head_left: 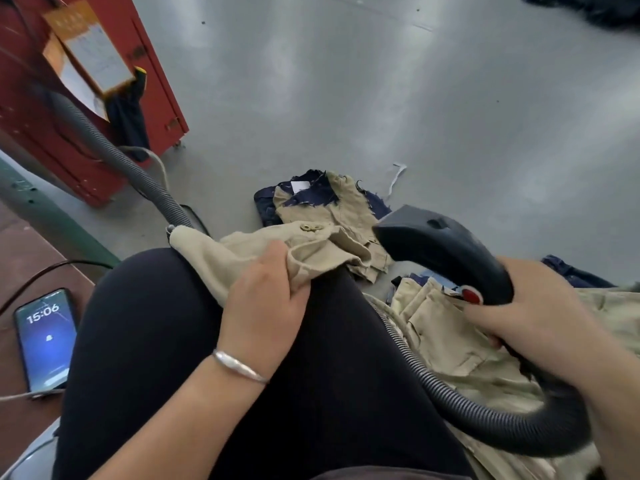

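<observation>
A beige garment lies draped over my dark-clad thigh. My left hand, with a silver bangle at the wrist, grips a bunch of its fabric near the knee. My right hand holds the handle of a black steamer head, thumb with a red nail on top. The head's nozzle points left toward the garment, just right of its bunched edge. A ribbed grey hose loops from the handle down under my right forearm.
More beige and navy garments lie on the grey floor ahead, and others at my right. A phone showing 15:06 rests at my left. A red cabinet stands far left, with a second hose section running past it.
</observation>
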Demonstrator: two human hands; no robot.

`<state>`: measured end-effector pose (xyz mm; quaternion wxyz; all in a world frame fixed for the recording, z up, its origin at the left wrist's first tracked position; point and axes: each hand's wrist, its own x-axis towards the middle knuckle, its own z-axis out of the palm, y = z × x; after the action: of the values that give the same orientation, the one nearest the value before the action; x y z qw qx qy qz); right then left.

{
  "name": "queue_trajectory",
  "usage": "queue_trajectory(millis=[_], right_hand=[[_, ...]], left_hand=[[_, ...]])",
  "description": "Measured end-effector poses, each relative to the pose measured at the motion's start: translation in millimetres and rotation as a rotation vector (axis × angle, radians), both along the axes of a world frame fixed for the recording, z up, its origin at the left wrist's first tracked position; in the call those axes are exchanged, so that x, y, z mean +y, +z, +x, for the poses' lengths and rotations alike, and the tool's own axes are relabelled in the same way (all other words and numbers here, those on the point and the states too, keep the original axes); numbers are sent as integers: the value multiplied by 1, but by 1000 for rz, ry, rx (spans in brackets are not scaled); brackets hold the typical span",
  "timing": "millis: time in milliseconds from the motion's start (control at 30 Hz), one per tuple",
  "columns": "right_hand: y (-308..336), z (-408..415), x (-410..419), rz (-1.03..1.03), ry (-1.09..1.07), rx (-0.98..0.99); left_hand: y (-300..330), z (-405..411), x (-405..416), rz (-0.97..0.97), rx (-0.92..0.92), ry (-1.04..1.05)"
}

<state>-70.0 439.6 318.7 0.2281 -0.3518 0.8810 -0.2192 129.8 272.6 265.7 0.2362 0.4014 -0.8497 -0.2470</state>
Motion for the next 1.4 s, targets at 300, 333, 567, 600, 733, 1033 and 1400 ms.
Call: queue_trajectory(millis=[300, 333, 567, 600, 733, 1033, 1400], right_hand=[[-35, 17, -53, 156, 179, 97], [-40, 7, -59, 172, 152, 107], [-32, -52, -55, 66, -106, 83], [-29, -58, -50, 66, -134, 85], [-12, -64, -34, 59, -185, 108], [17, -5, -17, -6, 43, 32], [32, 6, -9, 5, 47, 51]], left_hand=[[4, -3, -36, 512, 405, 67], [10, 0, -41, 603, 518, 88], [64, 42, -75, 360, 550, -277], [69, 49, -83, 335, 508, -310], [85, 59, -99, 198, 473, -149], [35, 0, -64, -91, -198, 222], [33, -3, 50, -94, -590, -12]])
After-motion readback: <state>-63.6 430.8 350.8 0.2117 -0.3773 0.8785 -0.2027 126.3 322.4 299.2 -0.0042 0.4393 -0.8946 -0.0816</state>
